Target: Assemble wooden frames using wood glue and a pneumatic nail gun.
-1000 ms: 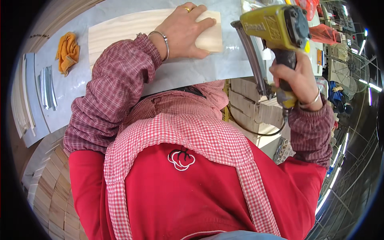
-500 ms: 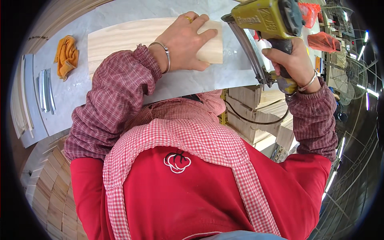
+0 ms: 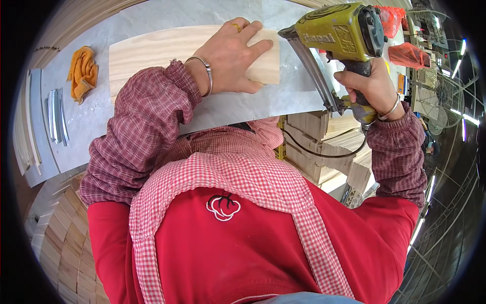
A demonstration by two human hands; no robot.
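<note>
A pale wooden board [image 3: 152, 53] lies flat on the grey-white worktop [image 3: 167, 15]. My left hand [image 3: 232, 57] rests on the board's right part, fingers spread and thumb apart, covering some of its surface. In my right hand [image 3: 372, 86] is a yellow-green nail gun [image 3: 334, 33], its dark handle wrapped by my fingers. The gun's long slanted magazine stands to the right of the board's end, apart from it. A dark air hose [image 3: 324, 154] runs from near the handle's lower end and loops below the worktop edge.
An orange cloth [image 3: 82, 73] lies left of the board, with strips of staples [image 3: 54, 116] nearer the left edge. Red plastic bags [image 3: 405, 54] sit at the far right. Stacked wooden pieces stand below left [image 3: 66, 238] and under the worktop's right side [image 3: 306, 134].
Board and left hand appear slightly shifted left and down in view. The nail gun has tilted a little and sits slightly lower; my grip on it is unchanged.
</note>
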